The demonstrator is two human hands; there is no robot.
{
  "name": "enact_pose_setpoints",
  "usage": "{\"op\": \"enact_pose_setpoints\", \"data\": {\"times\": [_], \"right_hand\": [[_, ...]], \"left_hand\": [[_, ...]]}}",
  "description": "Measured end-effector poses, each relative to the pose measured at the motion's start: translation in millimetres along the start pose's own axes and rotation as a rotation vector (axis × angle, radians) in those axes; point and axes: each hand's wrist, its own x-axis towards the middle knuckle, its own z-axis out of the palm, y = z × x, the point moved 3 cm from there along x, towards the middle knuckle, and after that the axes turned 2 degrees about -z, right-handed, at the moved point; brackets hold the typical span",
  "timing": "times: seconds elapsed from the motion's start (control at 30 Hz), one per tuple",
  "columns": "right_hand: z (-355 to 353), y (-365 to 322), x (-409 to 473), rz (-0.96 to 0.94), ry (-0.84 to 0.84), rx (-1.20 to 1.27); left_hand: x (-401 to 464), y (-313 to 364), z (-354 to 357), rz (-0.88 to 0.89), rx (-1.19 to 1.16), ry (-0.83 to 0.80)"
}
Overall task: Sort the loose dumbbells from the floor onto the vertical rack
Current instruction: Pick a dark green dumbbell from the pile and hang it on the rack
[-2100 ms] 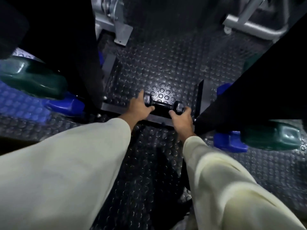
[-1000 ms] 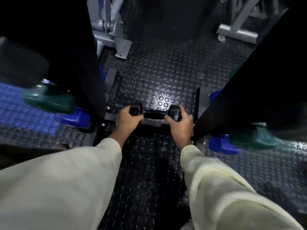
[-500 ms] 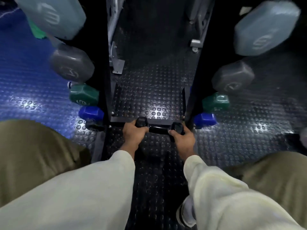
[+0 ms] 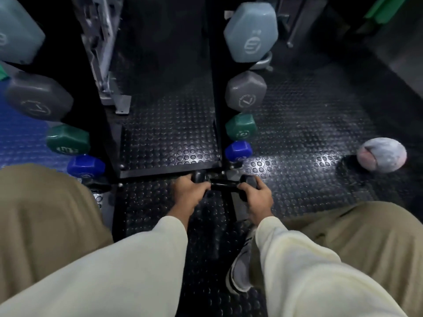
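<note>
Crouched at the foot of the tall black vertical rack, both arms out in cream sleeves.

My left hand wraps the left head of a small black hex dumbbell. My right hand wraps the right head. Both have fingers curled over the weight, thumbs tucked near the bare handle between them. Firm two-handed hold.

The dumbbell sits at frame centre, low, just in front of the rack's bottom crossbar. I cannot tell whether it rests on the black studded rubber floor or hangs just above it. Its long axis runs left to right across the frame, roughly parallel to the crossbar, right end slightly lower in the picture.

It lies off-centre to the rack: the right upright rises directly beyond its middle. Both hands equally near; neither leads.

Cradles up the rack appear occupied, reading from lower to upper frame: blue hex dumbbell, green hex dumbbell, grey hex dumbbell, pale blue hex dumbbell. Matching heads show on the left side.

Judgement: no open cradle visible from here. Keeping the handle level and square to the uprights looks like the thing to watch.

A pale mottled ball lies at right, well apart.
</note>
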Motion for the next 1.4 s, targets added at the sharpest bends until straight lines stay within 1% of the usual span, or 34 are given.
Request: {"op": "enact_pose_setpoints", "data": {"times": [0.07,0.3,0.37,0.47,0.53,0.6,0.67,0.73,0.8,0.87,0.93,1.0,1.07,1.17,1.27,1.33,1.4], "right_hand": [[-8,0,10,0.017,0.029,0.031],[-28,-14,44,-0.031,0.032,-0.091],[-30,-14,61,-0.024,0.015,-0.111],[-30,-12,93,0.02,-0.004,-0.072],[-31,-22,106,0.036,0.01,-0.022],[-31,-32,124,0.094,0.021,0.042],[-28,-43,147,0.127,0.021,0.052],[-22,-54,173,0.087,0.004,-0.044],[-10,-65,194,-0.013,-0.059,-0.141],[4,-72,209,-0.081,-0.11,-0.171],[17,-71,225,-0.118,-0.174,-0.175],[28,-70,232,-0.142,-0.242,-0.184],[36,-71,234,-0.2,-0.257,-0.234],[37,-69,238,-0.258,-0.241,-0.295],[35,-70,237,-0.208,-0.223,-0.269],[35,-66,227,-0.183,-0.193,-0.248],[34,-51,209,-0.076,-0.14,-0.164]], "left_hand": [[-5,-1,14,-0.019,-0.011,-0.002],[5,-6,58,-0.023,0.018,0.023],[13,-8,71,-0.034,0.011,0.009],[34,-9,92,-0.018,-0.001,-0.035],[49,-3,103,-0.003,0.004,-0.018],[63,4,114,-0.014,0.023,0.002],[77,7,126,-0.034,0.032,0.006],[79,9,140,-0.081,-0.084,-0.019],[78,6,154,-0.158,-0.289,-0.026],[77,4,168,-0.273,-0.5,0.01],[78,0,181,-0.431,-0.668,0.012],[82,-3,185,-0.524,-0.784,0.011],[86,-3,186,-0.556,-0.846,0.025],[92,-4,189,-0.532,-0.829,0.02],[95,-9,186,-0.52,-0.736,-0.053],[97,-15,176,-0.503,-0.564,-0.18],[104,-21,159,-0.472,-0.354,-0.279]]}}
